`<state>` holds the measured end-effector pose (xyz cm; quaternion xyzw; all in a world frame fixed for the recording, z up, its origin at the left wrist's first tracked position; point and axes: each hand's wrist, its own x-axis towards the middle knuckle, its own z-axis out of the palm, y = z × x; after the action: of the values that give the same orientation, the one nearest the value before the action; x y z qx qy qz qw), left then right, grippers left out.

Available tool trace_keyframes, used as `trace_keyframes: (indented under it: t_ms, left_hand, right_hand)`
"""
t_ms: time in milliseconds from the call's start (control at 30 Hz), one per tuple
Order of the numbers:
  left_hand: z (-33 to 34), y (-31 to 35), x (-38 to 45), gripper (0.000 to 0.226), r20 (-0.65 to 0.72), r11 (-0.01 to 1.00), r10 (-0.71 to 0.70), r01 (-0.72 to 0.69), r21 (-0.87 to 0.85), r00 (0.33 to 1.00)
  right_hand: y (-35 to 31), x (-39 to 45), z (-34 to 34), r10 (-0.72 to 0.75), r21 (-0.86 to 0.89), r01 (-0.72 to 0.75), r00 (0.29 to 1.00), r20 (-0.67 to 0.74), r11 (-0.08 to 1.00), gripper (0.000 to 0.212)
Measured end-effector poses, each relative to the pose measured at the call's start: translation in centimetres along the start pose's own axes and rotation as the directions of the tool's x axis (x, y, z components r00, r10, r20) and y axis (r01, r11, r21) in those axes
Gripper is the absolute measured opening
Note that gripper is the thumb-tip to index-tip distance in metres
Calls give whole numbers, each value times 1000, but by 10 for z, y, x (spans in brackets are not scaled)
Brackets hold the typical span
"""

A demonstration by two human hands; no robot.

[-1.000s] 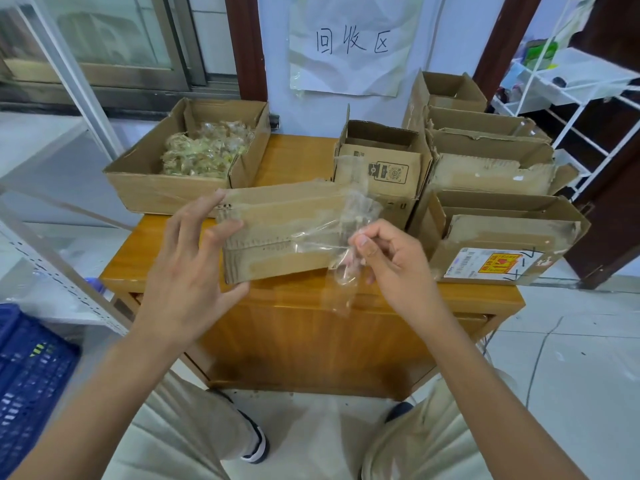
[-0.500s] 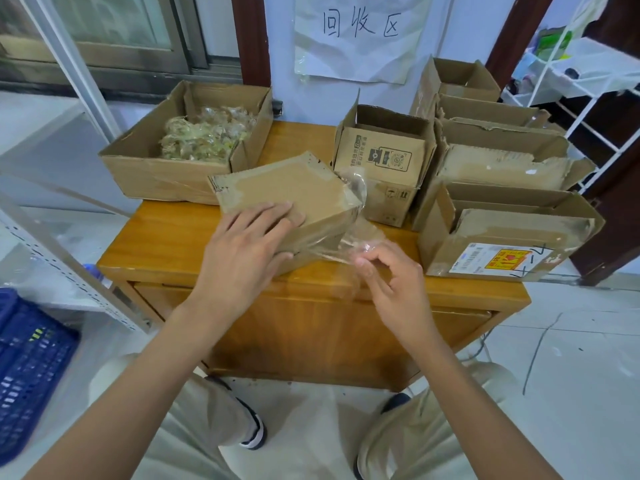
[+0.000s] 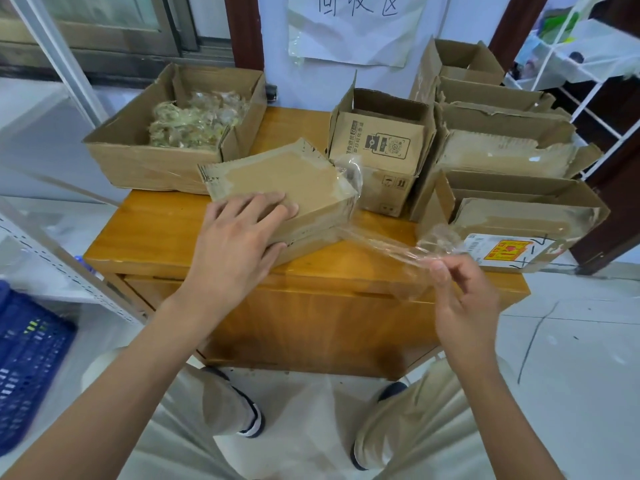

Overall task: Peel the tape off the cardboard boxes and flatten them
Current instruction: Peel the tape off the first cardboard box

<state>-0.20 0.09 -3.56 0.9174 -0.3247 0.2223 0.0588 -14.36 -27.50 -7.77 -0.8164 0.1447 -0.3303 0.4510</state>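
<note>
Now the small box [image 3: 287, 192] lies flat on the table [image 3: 166, 230], near the front edge. Half a second ago it was tipped up a bit more. The left hand [image 3: 239, 244] rests on top of it with fingers spread and fairly straight, pressing it down, and the thumb lies along the front side. It was on the box before too.

The right hand [image 3: 460, 292] has moved out to the right, away from the box. Its thumb and fingers pinch the end of a strip of clear tape [image 3: 384, 245]. The tape now runs long and tight from the box's right side to that hand. Before, it was a short, crumpled bit close to the box. Some tape seems to cling to the box's right corner, but it is shiny and hard to see.

Behind sit more boxes: a big box [image 3: 145, 161] on the left with a heap of old tape [image 3: 197, 121] in it, a printed box [image 3: 384, 150] in the middle, and a stack of open boxes [image 3: 502, 150] on the right. A sign [image 3: 356, 32] hangs on the wall.
</note>
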Motion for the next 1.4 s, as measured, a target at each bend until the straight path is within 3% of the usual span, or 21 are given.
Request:
trace_keyframes:
  t_ms: [133, 433, 700, 867, 1000, 1067, 1200, 1300, 1400]
  left_hand:
    - [-3, 5, 4, 53, 22, 999, -31, 31, 18, 999]
    - [-15, 7, 4, 46, 27, 997, -78, 78, -4, 997]
    - [-22, -17, 0, 47, 55, 994, -2, 8, -109, 998]
    - [-24, -26, 1, 48, 55, 993, 32, -25, -113, 998]
    - [-19, -22, 1, 48, 43, 995, 36, -32, -90, 998]
    - [-17, -20, 0, 48, 29, 996, 39, -37, -80, 999]
    - [-15, -19, -2, 47, 12, 995, 45, -43, -92, 999]
    - [-14, -19, -2, 47, 14, 994, 40, -38, -103, 999]
    - [-13, -20, -3, 47, 12, 995, 31, -30, -93, 999]
  right_hand:
    - [-2, -9, -23, 60, 15, -58, 991, -122, 998, 25]
    - [-2, -10, -36, 120, 59, -110, 973, -198, 992, 28]
    - [3, -5, -26, 180, 151, -151, 962, -205, 977, 25]
    - [-12, -23, 2, 194, 238, -178, 980, -44, 955, 12]
    - [-41, -20, 32, 176, 236, -196, 979, 106, 952, 37]
    - [-50, -9, 44, 112, 158, -129, 987, 115, 979, 39]
    - [-68, 11, 65, 1, -230, 56, 971, 239, 972, 25]
    - [-77, 19, 79, -3, -448, 115, 970, 244, 886, 55]
    - [-78, 25, 86, -76, -541, 150, 985, 157, 827, 57]
